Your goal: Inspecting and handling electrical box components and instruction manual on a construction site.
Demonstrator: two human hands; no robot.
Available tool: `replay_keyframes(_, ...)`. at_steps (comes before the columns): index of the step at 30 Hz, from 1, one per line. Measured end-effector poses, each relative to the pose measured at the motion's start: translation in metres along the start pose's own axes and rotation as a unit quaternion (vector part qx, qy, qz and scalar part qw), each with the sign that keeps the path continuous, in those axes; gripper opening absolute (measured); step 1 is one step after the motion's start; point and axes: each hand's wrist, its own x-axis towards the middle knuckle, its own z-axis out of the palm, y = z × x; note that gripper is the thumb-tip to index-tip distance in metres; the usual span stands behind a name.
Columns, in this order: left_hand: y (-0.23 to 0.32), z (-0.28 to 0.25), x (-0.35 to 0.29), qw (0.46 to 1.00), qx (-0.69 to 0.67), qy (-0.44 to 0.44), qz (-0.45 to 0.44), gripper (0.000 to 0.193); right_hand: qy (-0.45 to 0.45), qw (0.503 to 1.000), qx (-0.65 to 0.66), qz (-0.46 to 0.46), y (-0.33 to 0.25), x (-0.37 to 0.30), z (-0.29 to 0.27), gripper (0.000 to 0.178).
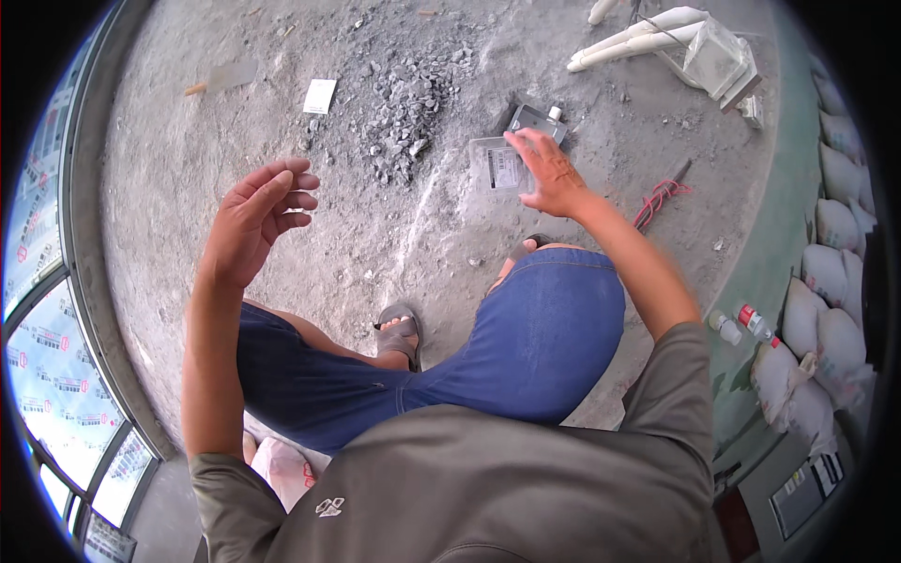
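The left hand [258, 220] is held raised over the dusty floor [366, 244], its fingers half curled, with nothing seen in its grasp; the right hand [554, 183] is stretched forward, thumb and fingers spread apart at the right edge of a clear case [481, 167]; whether it is gripped cannot be told; a printed label [503, 169] is seen there; just beyond, a grey box [535, 120] is topped at one corner by a white cylinder [555, 114].
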Motion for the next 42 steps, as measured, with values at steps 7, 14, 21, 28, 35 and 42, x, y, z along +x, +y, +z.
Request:
replay_keyframes(7, -0.024, 0.029, 0.007, 0.960, 0.274, -0.026, -0.044, 0.049, 0.017, 0.965, 0.148, -0.216, -0.096, 0.028, 0.037, 0.095)
replay_keyframes(14, -0.028, 0.066, 0.051, 0.870, 0.440, -0.222, -0.011, 0.045, 0.093, 0.989, 0.028, -0.113, -0.073, -0.007, -0.053, 0.094)
replay_keyframes(21, -0.045, -0.106, 0.181, 0.889, 0.410, 0.205, 0.010, 0.015, 0.345, 0.920, 0.139, 0.127, -0.115, -0.126, -0.209, 0.089)
replay_keyframes(28, -0.110, -0.122, 0.251, 0.740, 0.620, 0.258, -0.032, 0.054, 0.374, 0.872, -0.038, 0.314, -0.231, -0.250, -0.199, 0.100)
replay_keyframes(35, -0.114, -0.093, 0.279, 0.691, 0.653, 0.308, -0.026, 0.070, 0.430, 0.814, -0.073, 0.383, -0.245, -0.298, -0.177, 0.087)
replay_keyframes(42, -0.118, -0.093, 0.291, 0.702, 0.638, 0.313, -0.040, 0.058, 0.444, 0.796, -0.074, 0.405, -0.257, -0.302, -0.172, 0.088)
